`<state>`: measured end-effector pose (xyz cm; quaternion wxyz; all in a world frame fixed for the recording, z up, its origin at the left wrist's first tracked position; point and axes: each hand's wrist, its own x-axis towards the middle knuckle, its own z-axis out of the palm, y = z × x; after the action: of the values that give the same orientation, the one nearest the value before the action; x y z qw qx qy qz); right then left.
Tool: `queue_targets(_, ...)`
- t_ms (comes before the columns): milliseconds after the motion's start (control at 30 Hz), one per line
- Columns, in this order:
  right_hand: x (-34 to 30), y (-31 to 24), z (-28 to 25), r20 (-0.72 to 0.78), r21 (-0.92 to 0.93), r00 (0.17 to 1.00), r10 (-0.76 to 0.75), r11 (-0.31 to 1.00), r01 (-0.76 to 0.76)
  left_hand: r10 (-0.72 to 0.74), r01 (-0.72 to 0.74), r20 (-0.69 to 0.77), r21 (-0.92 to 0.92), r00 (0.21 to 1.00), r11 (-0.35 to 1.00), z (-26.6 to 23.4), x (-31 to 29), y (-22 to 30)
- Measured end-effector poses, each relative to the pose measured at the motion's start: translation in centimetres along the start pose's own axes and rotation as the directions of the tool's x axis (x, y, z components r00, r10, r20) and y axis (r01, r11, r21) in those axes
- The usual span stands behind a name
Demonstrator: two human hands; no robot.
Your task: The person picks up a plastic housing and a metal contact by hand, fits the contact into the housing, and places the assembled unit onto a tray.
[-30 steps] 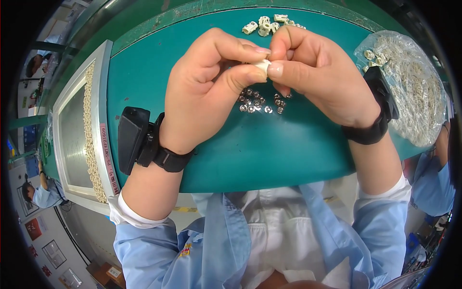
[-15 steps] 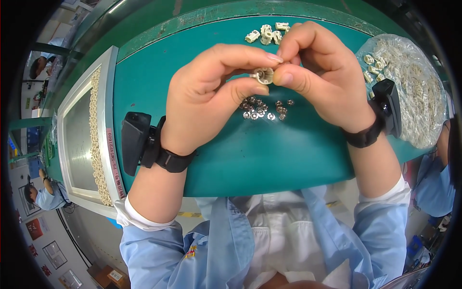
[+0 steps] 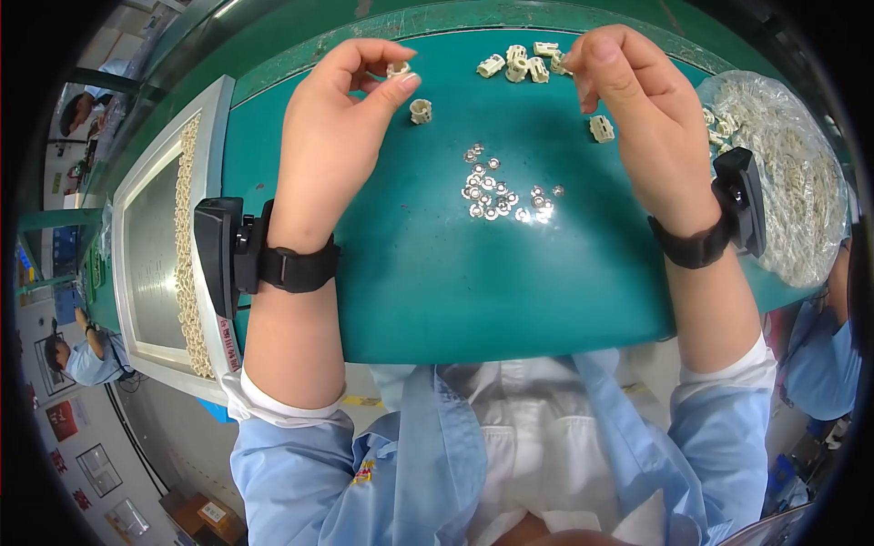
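My left hand [image 3: 339, 123] is at the far left of the green mat, thumb and fingers closed on a small cream plastic socket-like part [image 3: 398, 68]. Just below its fingertips a similar cream part [image 3: 421, 111] stands on the mat. My right hand [image 3: 642, 114] is at the far right, fingers partly bent and thumb apart. Its fingertips are beside a group of several cream parts [image 3: 516, 65]; whether they touch one is unclear. Another cream part [image 3: 601, 128] lies by its palm. Several small shiny metal discs [image 3: 487, 187] are scattered mid-mat, between the hands.
A clear plastic bag [image 3: 787, 182] full of cream parts sits at the right edge of the green mat [image 3: 501, 300]. To the left is a metal-framed tray [image 3: 150, 237], with cream parts lined along one side [image 3: 187, 255]. Other people in blue sit beyond both sides.
My hands were together over the discs, holding a cream part between them. They have since separated: the left went up and left, the right a little up and right. The discs now show fully.
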<state>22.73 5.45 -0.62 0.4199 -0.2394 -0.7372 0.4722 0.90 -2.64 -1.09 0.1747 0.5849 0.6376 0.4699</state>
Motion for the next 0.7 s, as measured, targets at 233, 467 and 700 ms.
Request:
queue_targets(233,0.0,0.1,0.3,0.034,-0.030,0.999,0.028,0.999,-0.027,-0.259,0.234,0.060,0.266,0.964,0.935,-1.2,-0.1,-0.1)
queue_targets(467,0.2,0.0,0.0,0.021,-0.077,0.999,0.041,0.996,-0.039,-0.253,0.203,0.208,0.236,0.945,0.950,-0.9,-0.6,-0.5)
queue_targets(700,0.9,0.1,-1.8,0.152,-0.253,0.975,0.163,0.960,-0.121,-0.276,0.230,0.250,0.198,0.928,0.953,-0.9,-0.8,-0.2)
